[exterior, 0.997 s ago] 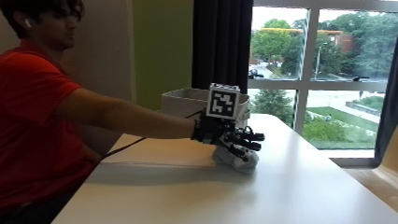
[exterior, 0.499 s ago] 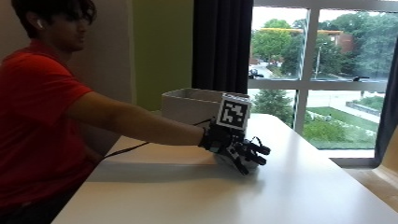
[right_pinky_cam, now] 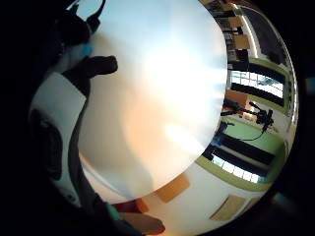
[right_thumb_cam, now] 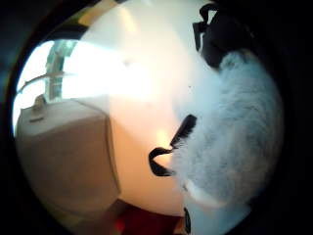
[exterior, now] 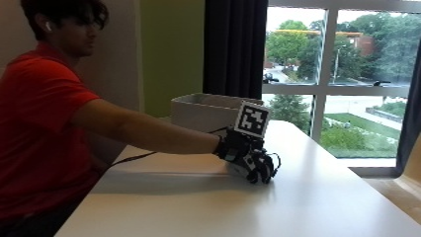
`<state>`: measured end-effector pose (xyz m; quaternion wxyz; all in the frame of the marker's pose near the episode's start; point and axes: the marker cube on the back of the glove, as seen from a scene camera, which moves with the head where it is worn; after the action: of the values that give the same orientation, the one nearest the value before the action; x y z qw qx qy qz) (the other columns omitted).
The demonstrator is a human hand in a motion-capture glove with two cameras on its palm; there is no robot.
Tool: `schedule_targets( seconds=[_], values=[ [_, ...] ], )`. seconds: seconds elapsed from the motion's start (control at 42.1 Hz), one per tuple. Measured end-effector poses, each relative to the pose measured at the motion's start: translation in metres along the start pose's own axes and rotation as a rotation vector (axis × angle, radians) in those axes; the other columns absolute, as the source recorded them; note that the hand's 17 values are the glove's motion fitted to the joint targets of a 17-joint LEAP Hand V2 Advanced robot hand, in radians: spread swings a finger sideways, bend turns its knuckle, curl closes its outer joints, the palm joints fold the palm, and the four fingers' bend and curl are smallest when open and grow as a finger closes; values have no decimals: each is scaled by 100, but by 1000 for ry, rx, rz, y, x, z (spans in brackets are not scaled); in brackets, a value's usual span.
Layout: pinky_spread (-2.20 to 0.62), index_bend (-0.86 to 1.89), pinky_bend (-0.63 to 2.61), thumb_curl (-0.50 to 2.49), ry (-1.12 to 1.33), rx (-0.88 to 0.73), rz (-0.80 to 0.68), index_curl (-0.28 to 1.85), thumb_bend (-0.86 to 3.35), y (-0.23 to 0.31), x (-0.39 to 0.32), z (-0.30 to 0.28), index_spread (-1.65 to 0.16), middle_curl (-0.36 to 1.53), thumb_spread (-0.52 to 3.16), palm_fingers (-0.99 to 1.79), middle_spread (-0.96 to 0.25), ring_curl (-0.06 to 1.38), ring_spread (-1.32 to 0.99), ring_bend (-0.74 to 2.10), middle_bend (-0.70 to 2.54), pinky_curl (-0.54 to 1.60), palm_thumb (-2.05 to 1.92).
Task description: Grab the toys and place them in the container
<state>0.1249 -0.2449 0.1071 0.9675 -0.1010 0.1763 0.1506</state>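
Outside view: a smooth white table (exterior: 329, 197) carries a boxy pale container (exterior: 204, 111) at its far left. The gloved right hand (exterior: 253, 158), arm outstretched, is low over the table just in front of the container, fingers curled down; the toy is mostly hidden beneath.

Thumb-side palm view: a fluffy grey-white toy (right_thumb_cam: 234, 142) fills the palm, the grip clamped on it, container close by.

Little-finger-side view: only bare table.

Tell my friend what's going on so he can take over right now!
Right hand: down on the table, fingers curled round a fluffy white toy.
Container: white box on the table, behind the hand, by the window.
Done: toy grabbed, not lifted yet.
Left: lift it and drop it in the container. Whether anything is inside, or other toys are out, can't be seen.
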Motion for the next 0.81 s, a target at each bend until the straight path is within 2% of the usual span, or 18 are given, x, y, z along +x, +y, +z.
schedule_targets(
  seconds=[0.071, 0.166, 0.356, 0.451, 0.665, 0.807],
  values=[
    [-29, 24, 118, 41, 28, 73, 33, 42, 13, 0, -1, 0, -46, 18, 125, 65, -20, 38, -17, 68, 20, 32, 36],
    [-36, 20, 114, 46, 13, 213, -33, 44, 16, 5, -7, 0, -45, 21, 122, 81, -25, 39, -26, 76, 25, 32, 44],
    [-42, 41, 99, 58, -2, 371, -89, 57, 18, 11, 0, 7, -46, 30, 99, 122, -36, 45, -39, 84, 45, 32, 57],
    [-43, 50, 98, 63, -80, 370, -61, 64, 18, 13, -4, 2, -46, 35, 88, 128, -38, 48, -42, 89, 57, 34, 60],
    [-44, 61, 99, 73, -256, 359, -98, 76, 17, 31, -9, -13, -43, 45, 65, 126, -39, 52, -42, 99, 76, 37, 61],
    [-44, 65, 102, 79, -255, 393, -98, 81, 17, 43, -11, -35, -41, 49, 53, 122, -38, 53, -42, 104, 82, 40, 61]
  ],
)
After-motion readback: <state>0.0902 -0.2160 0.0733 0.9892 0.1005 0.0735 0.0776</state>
